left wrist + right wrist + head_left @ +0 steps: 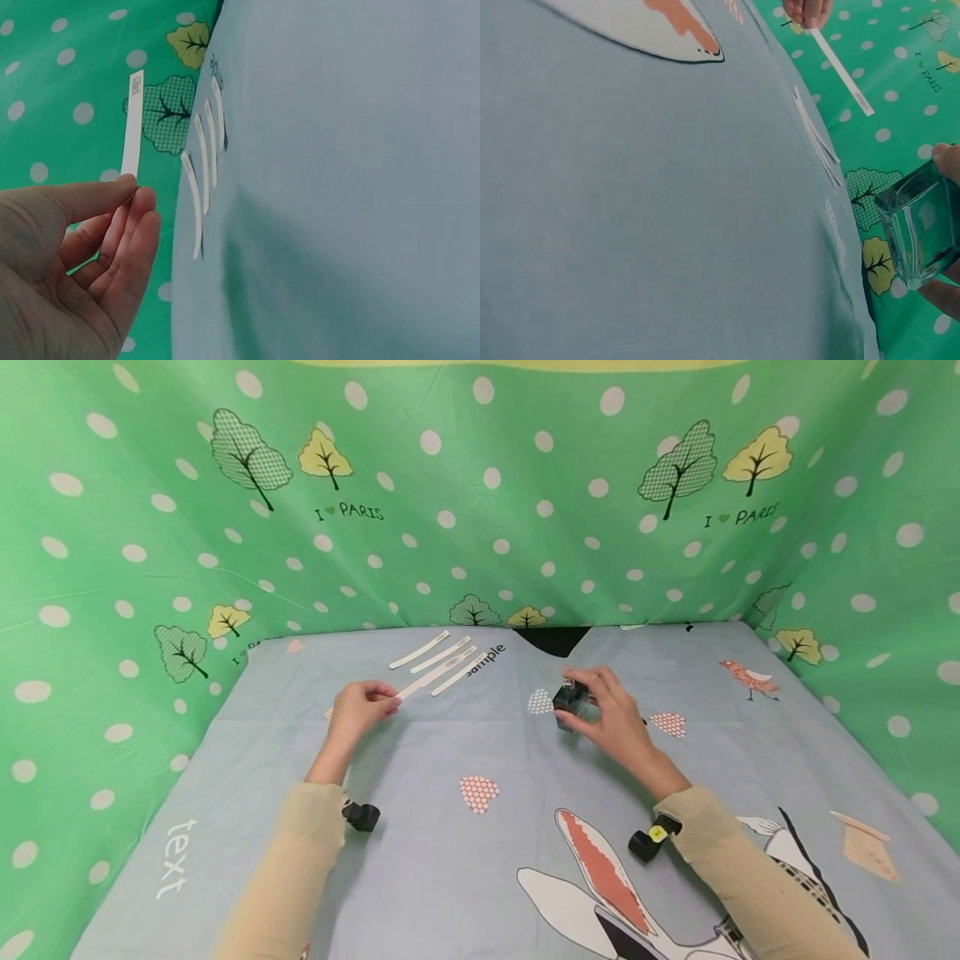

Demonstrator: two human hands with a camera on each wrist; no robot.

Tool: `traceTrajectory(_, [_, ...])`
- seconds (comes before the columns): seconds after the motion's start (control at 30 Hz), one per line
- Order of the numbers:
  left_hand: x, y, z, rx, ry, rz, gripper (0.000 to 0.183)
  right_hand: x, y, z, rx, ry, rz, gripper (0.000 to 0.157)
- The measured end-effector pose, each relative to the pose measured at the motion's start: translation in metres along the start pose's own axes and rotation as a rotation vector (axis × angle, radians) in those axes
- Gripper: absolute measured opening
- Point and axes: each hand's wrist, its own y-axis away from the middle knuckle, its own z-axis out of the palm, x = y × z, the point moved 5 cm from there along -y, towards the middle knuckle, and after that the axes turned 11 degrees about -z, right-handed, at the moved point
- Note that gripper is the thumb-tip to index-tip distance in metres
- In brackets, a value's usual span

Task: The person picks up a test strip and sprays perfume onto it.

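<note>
My left hand [360,708] pinches the near end of a white paper test strip [133,124] between thumb and fingertips. The strip is raised above the cloth, its printed end pointing away from the hand. Several similar paper strips [196,206] lie side by side on the cloth just beyond it. Over to the right, my right hand [617,720] grips a small square glass perfume bottle [919,225], thumb on one side and fingers on the other. In the head view the bottle looks dark, with a small fitting by the fingertips. Strip and bottle are well apart.
A grey-blue printed cloth [420,860] covers the table. Green dotted curtains [480,485] hang behind it and along both sides. Each wrist wears a black camera, one [362,816] on the left and one [645,843] on the right.
</note>
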Motion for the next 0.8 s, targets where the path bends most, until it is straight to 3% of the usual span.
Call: traceTrajectory(0.8, [-0.014, -0.004, -0.025, 0.050, 0.013, -0.052, 0.025, 0.003, 0.005, 0.000, 0.011, 0.027, -0.011, 0.064])
